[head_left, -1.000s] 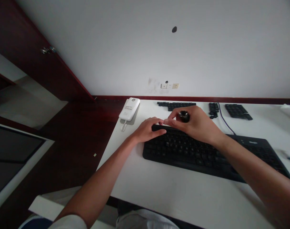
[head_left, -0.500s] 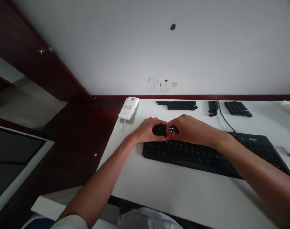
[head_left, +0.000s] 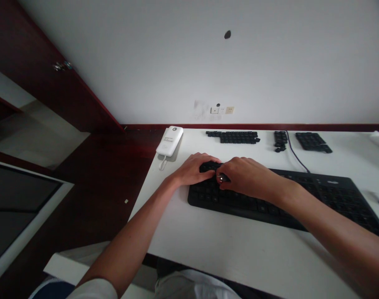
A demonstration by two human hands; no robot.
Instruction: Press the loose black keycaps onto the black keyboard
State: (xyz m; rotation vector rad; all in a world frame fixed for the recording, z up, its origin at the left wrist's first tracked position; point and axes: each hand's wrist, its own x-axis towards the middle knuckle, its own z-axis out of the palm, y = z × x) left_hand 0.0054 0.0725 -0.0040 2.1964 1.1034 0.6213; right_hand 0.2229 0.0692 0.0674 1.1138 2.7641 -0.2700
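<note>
A black keyboard [head_left: 251, 206] lies at a slant across the white desk. Many of its keys look dark and low, too dim to make out one by one. My left hand [head_left: 195, 169] rests on its left end, thumb and fingers apart in a curve around the top left corner. Close beside it, my right hand [head_left: 244, 174] is closed over the left part of the keyboard. A small shiny metal piece [head_left: 221, 179] shows between its thumb and fingers; its kind cannot be made out, and the fingertips are partly hidden.
Loose black keycaps stand in groups along the back: a long group [head_left: 239, 137], a narrow one [head_left: 280, 140] and a block [head_left: 312, 142]. A white power bank [head_left: 170, 141] with a strap lies at the desk's left edge. The keyboard cable [head_left: 297, 154] runs backward.
My right hand has turned and lowered slightly, its fingers drawing together around the metal piece. My left thumb has moved up and away from my right hand. The view has shifted slightly.
</note>
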